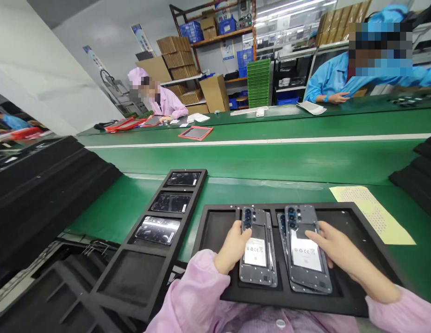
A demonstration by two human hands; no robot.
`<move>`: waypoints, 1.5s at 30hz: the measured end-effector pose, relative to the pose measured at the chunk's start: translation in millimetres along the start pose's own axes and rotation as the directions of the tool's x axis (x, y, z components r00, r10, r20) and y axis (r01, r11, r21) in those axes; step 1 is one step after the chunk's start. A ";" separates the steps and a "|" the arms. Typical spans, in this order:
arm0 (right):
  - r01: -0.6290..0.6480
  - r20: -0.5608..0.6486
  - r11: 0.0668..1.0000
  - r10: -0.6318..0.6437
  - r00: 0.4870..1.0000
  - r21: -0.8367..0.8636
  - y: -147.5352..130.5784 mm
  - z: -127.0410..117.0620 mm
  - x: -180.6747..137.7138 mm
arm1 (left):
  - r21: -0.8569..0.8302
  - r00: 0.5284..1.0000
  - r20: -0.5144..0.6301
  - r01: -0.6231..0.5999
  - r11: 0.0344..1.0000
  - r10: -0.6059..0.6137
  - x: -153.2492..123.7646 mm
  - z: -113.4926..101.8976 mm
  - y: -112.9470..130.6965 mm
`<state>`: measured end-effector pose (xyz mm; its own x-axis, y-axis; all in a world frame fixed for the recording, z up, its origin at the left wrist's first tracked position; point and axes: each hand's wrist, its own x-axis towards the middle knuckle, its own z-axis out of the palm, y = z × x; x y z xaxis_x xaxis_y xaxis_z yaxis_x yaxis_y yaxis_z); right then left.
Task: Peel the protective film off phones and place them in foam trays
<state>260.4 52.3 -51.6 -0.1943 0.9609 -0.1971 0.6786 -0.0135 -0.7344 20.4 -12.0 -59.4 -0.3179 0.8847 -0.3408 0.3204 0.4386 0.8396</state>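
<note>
My left hand (233, 247) grips a grey phone (256, 252) by its left edge, thumb on the back near the camera lenses. A second phone edge shows just under it. My right hand (335, 245) is closed around the right side of another grey phone (306, 254), its thumb on the white label; at least one more phone lies beneath, slightly askew. Both stacks are back side up, over a black foam tray (271, 298) in front of me. How far they sit above the tray I cannot tell.
Left of it lies a narrow black tray (107, 300) with several compartments, three holding dark phones (158, 230). Stacked black trays (52, 185) stand left, more (418, 159) right. A yellow sticker sheet (375, 217) lies right. Beyond the green belt (250, 159), two people work.
</note>
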 end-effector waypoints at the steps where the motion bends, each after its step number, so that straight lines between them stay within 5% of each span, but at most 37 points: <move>1: -0.010 0.015 1.000 0.010 1.000 -0.025 1.3 4.3 1.6 | 0.040 1.000 0.008 -0.002 0.999 0.002 0.7 3.9 -0.4; 7: -0.047 -0.007 0.993 0.047 0.999 -0.105 2.3 7.5 7.4 | 0.143 1.000 0.003 -0.007 0.990 0.007 -1.7 -1.3 4.3; 16: -0.107 0.093 0.943 0.081 0.992 0.316 -8.3 26.0 2.7 | -0.235 0.997 0.070 0.032 0.972 -0.016 -2.1 23.6 5.1; 22: -0.068 0.035 0.786 0.059 0.998 0.614 -28.8 21.9 -18.7 | -0.577 0.999 0.018 -0.013 0.817 0.029 -11.9 23.2 17.0; 30: 0.066 -0.100 0.702 0.007 0.995 0.709 -32.0 49.0 -21.4 | -0.789 0.976 0.091 -0.051 0.612 0.199 -27.2 73.4 42.8; 32: 0.202 -0.198 0.726 -0.092 0.976 0.657 -21.5 42.2 -22.7 | -0.770 0.936 0.030 -0.203 0.605 0.351 -31.5 76.7 48.0; 36: 0.515 -0.398 0.715 -0.348 0.849 0.473 4.7 28.3 -31.7 | -0.698 0.770 0.047 -0.431 0.572 0.637 -32.5 78.9 54.5; 42: 0.599 -0.280 0.688 -0.530 0.801 0.411 23.0 31.0 -44.8 | -0.631 0.724 -0.046 -0.555 0.542 0.688 -28.6 98.7 23.3; 45: 0.677 -0.334 0.628 -0.589 0.736 0.384 21.6 34.1 -45.8 | -0.540 0.639 -0.137 -0.689 0.483 0.757 -30.8 102.9 10.6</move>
<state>259.8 -1.5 -80.7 -0.3062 0.8071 0.5049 0.0224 0.5363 -0.8437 125.3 -18.4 -83.5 -0.0829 0.8754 0.4763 -0.1080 -0.4830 0.8689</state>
